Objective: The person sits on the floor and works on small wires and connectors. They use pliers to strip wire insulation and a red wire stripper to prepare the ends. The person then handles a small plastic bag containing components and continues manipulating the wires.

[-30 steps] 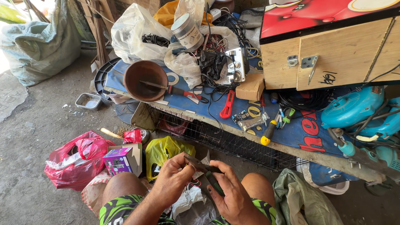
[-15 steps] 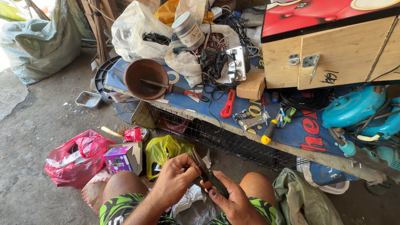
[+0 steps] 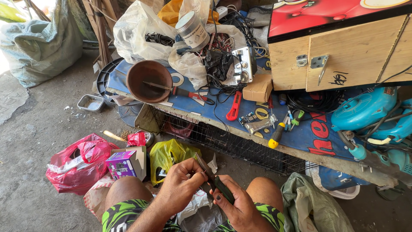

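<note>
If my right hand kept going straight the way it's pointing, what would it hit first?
Your right hand points up-left along the pliers, so it would probably meet your left hand first, at the tool's tip. Depth is hard to judge.

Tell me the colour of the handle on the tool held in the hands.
Dark, near black, gripped in the right hand; the tool shows best, and only, in the head view.

This is a rough, informal repair workshop set on a bare concrete floor [image 3: 38,141]. A low tabletop [image 3: 317,133] covered in blue sheeting carries screwdrivers [image 3: 277,135], tangled cables [image 3: 315,101], a teal power tool [image 3: 365,109], a brown bowl [image 3: 148,80] and a plywood box [image 3: 343,56]. Plastic bags [image 3: 79,165] of odds and ends lie on the floor, and a sack [image 3: 38,43] slumps in the corner.
</note>
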